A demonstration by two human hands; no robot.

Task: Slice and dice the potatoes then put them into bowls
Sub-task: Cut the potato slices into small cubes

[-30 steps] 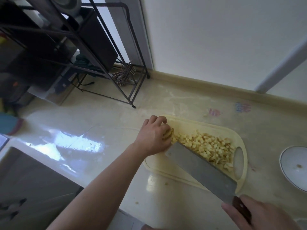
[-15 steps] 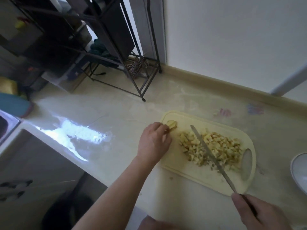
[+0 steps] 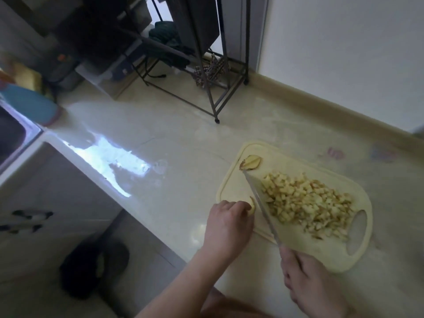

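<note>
On the pale yellow plastic cutting board (image 3: 231, 187), a heap of small diced potato cubes (image 3: 307, 203) lies right of the steel cleaver blade (image 3: 260, 203) — its handle gripped by the right hand (image 3: 307, 285). The left hand (image 3: 227, 226) pinches a small potato piece (image 3: 252, 206) beside the blade; another potato slice (image 3: 250, 162) sits at the board's far corner.

Head view — downward over countertop (image 3: 183, 180)

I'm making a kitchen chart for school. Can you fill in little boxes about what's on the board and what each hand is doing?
board: pale cutting board on the counter
diced potato: pile on the board's right part
uncut piece: potato end at the far corner
left hand: fingers hold a potato slice
right hand: grips the knife, blade between slice and pile
</note>
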